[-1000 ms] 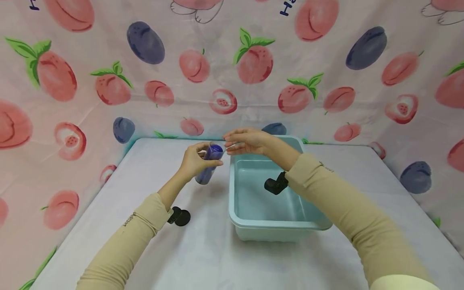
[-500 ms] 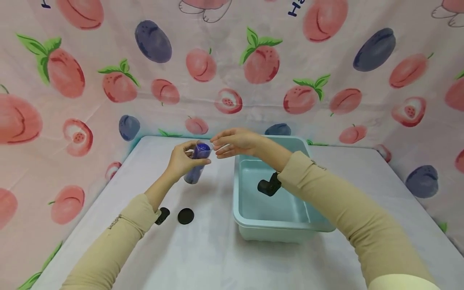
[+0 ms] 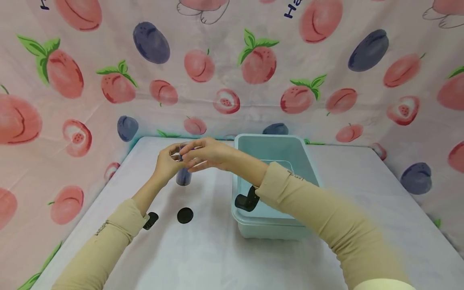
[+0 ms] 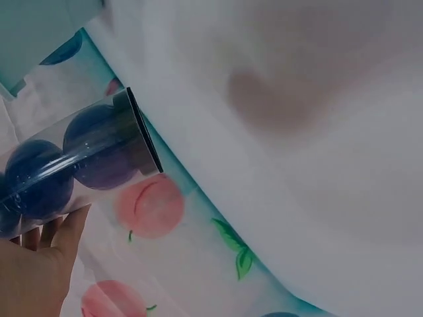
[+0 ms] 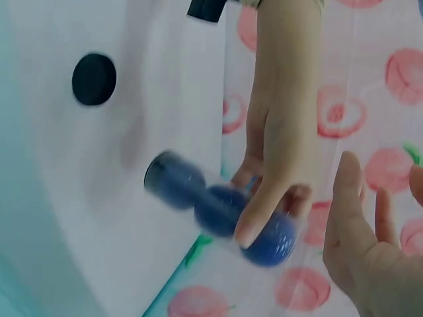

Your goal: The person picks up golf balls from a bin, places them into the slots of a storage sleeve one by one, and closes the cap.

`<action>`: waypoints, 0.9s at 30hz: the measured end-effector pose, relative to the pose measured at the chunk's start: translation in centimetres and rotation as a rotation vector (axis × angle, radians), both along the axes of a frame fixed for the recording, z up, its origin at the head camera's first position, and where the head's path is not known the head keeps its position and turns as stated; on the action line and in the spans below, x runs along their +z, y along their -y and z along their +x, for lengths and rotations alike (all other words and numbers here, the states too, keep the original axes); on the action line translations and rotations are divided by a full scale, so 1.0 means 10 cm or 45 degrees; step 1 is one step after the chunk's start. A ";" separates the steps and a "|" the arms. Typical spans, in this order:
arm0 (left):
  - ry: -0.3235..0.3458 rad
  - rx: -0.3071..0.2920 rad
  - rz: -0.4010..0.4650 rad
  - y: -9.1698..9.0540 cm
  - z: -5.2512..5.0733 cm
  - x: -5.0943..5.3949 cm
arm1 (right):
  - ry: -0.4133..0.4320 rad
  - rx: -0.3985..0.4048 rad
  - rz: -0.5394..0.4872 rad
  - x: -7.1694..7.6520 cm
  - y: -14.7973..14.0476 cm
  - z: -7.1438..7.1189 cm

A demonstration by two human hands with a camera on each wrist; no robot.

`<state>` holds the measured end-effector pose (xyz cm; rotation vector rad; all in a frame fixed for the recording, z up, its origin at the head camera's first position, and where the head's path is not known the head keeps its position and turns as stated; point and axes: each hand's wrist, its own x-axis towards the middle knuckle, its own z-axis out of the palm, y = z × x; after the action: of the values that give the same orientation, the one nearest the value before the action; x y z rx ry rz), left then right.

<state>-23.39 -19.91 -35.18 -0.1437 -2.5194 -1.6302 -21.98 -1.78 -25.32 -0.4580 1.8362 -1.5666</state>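
My left hand (image 3: pixel 166 165) grips a clear plastic tube (image 3: pixel 183 178) near its top, thumb on one side and fingers on the other. Blue balls (image 5: pixel 271 241) sit in a row inside the tube (image 4: pixel 99 148), whose base is black. In the head view my right hand (image 3: pixel 210 155) covers the tube's upper end. The right wrist view shows the right hand (image 5: pixel 363 264) beside the tube's top end, apart from it, with fingers spread and nothing held. A round black lid (image 3: pixel 185 215) lies on the white table, nearer the body than the tube.
A light blue plastic bin (image 3: pixel 273 231) stands on the table (image 3: pixel 214 257) to the right, under my right forearm. Fruit-print cloth (image 3: pixel 232 60) hangs behind and at the sides. Black wrist cameras (image 3: pixel 247 201) stick out from both cuffs.
My left hand has carried the tube leftward, and the tube stands more upright. My right hand has followed to the left, now overlapping the tube's top in the head view. The lid stays put.
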 end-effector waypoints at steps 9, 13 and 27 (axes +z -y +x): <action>-0.002 0.018 -0.003 0.14 0.06 -0.08 | -0.111 -0.117 -0.064 -0.13 0.17 0.41; -0.018 0.018 -0.003 0.16 0.08 -0.14 | -0.327 -0.169 -0.091 -0.27 0.20 0.54; 0.041 0.092 0.003 0.25 0.13 -0.30 | -0.844 -0.023 -0.001 -0.93 0.33 0.84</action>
<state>-22.13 -22.40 -38.16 -0.0258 -2.5148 -1.6212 -13.56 -5.05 -34.63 -1.0611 2.3177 -1.5352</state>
